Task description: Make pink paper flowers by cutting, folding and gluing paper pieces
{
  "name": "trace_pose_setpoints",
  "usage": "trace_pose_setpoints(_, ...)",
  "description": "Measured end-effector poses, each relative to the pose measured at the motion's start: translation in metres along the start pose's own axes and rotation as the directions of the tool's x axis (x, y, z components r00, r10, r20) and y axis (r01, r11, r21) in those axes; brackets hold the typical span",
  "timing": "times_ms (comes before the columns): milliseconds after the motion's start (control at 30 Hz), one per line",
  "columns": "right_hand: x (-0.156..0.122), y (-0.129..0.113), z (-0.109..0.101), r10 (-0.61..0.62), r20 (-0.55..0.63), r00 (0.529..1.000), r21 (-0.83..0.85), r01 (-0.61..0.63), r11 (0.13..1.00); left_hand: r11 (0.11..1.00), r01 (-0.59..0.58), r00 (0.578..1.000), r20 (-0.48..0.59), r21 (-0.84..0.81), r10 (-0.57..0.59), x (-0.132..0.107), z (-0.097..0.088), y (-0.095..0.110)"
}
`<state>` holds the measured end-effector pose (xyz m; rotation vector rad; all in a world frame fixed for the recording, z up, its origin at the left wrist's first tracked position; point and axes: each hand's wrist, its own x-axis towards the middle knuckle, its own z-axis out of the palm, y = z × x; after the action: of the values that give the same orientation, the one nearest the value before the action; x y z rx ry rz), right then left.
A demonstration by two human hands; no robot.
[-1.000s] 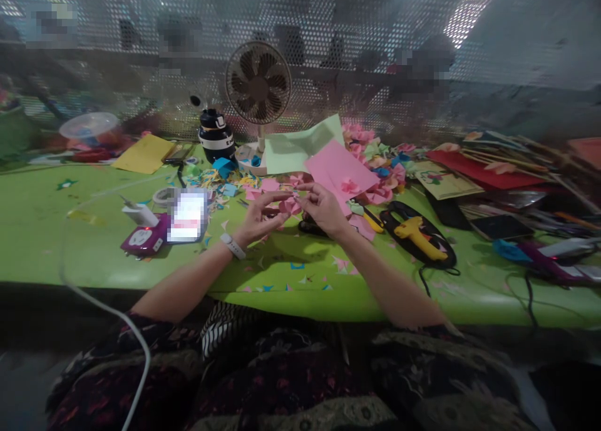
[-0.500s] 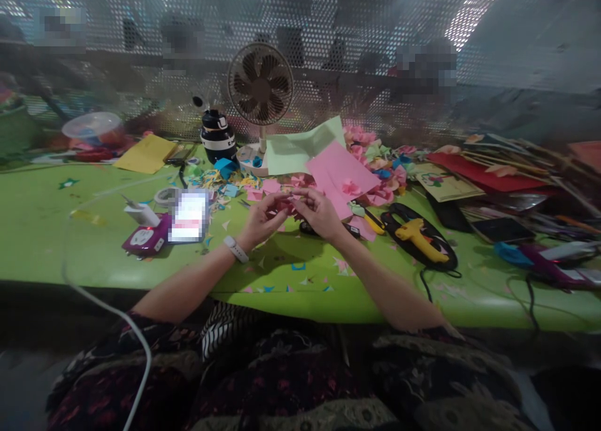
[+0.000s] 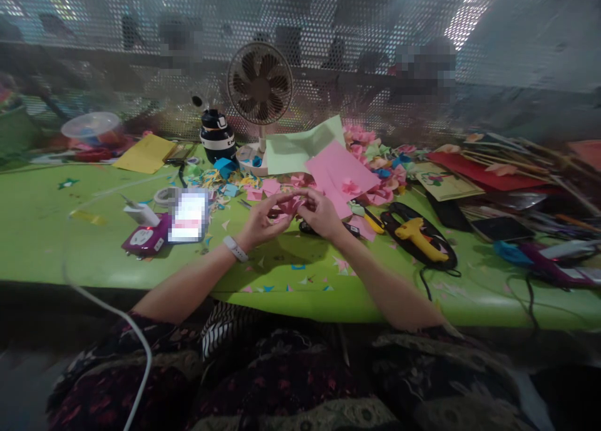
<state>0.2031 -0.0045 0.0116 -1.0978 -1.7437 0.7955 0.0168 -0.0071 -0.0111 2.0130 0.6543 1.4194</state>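
Observation:
My left hand (image 3: 263,218) and my right hand (image 3: 320,213) meet above the green table (image 3: 70,243), fingertips pinched together on a small folded pink paper piece (image 3: 292,204). A white band sits on my left wrist. Just behind the hands lies a pink paper sheet (image 3: 339,168) with a small pink paper flower on it. A black object lies on the table under my right hand, partly hidden.
A small fan (image 3: 260,87) and a dark bottle (image 3: 215,137) stand at the back. A phone (image 3: 188,216) and a purple device (image 3: 143,238) lie left. A yellow glue gun (image 3: 417,236), paper flowers (image 3: 375,152) and stacked card (image 3: 488,168) lie right. Paper scraps litter the table.
Both hands have drawn closer together and sunk slightly, the fingers closing tighter around the pink paper piece. Nothing else on the table has moved.

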Motion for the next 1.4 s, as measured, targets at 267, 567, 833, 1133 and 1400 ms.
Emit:
trace_pose_setpoints(267, -0.001, -0.002, -0.005, -0.048, 0.044, 0.998, -0.055, 0.051, 0.997, 0.985, -0.048, 0.997, -0.059, 0.164, 0.059, 0.006, -0.009, -0.017)
trace_pose_setpoints(567, 0.001, 0.005, -0.009, -0.233, 0.059, 0.971, -0.412, 0.236, 0.88, 0.99, 0.08, 0.996, -0.054, 0.117, -0.074, 0.004, -0.008, -0.024)
trace_pose_setpoints(833, 0.0, 0.004, -0.009, -0.355, 0.142, 0.924, -0.725, 0.341, 0.599, 0.974, 0.051, 0.998, -0.032, 0.221, -0.045, 0.003, -0.009, -0.023)
trace_pose_setpoints(1133, -0.006, 0.005, 0.006, -0.299, 0.033, 0.954, -0.655, 0.246, 0.715, 0.825, -0.108, 0.993, 0.027, 0.554, 0.112, -0.001, -0.01, -0.017)
trace_pose_setpoints(1400, -0.009, 0.003, 0.013, -0.305, 0.052, 0.951, -0.524, 0.286, 0.802, 0.724, -0.155, 0.987, 0.079, 0.672, 0.138, -0.003, -0.009, -0.011)
